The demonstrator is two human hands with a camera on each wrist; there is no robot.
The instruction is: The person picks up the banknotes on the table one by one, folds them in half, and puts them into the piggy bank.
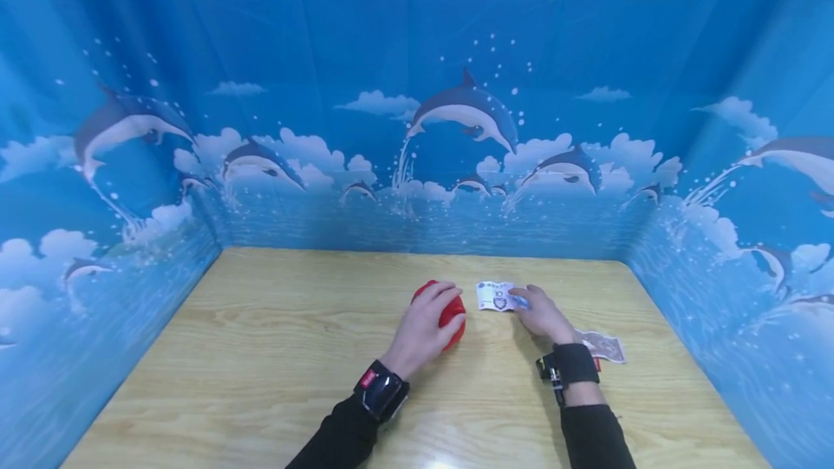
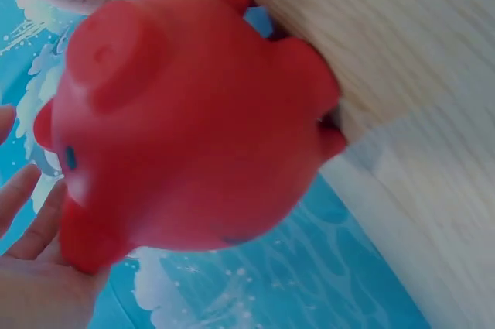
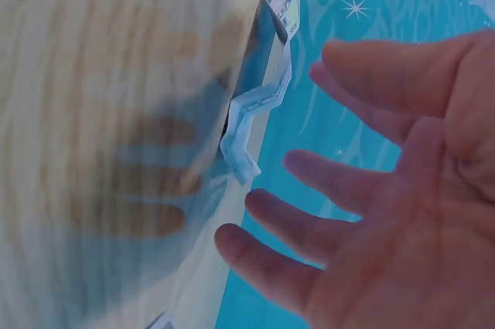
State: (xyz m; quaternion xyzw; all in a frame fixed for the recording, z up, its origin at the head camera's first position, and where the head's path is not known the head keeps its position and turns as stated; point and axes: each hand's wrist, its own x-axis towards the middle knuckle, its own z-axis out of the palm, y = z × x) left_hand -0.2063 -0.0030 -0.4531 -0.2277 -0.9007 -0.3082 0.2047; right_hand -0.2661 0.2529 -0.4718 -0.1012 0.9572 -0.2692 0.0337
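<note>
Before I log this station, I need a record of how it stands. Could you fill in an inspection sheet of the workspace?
Surface: wood-grain table, glare at the near edge.
Job's things: red piggy bank, upright; creased banknote marked 10; brownish banknote, partly hidden in the head view.
Clutter: nothing seen.
Hands: left hand over the red piggy bank; right hand at the banknote marked 10, contact unclear.
Cables: nothing seen on the table.
Surroundings: blue dolphin-print curtain.

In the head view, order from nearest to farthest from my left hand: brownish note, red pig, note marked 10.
1. Red pig: at your left hand.
2. Note marked 10: right of the pig.
3. Brownish note: farthest right.
</note>
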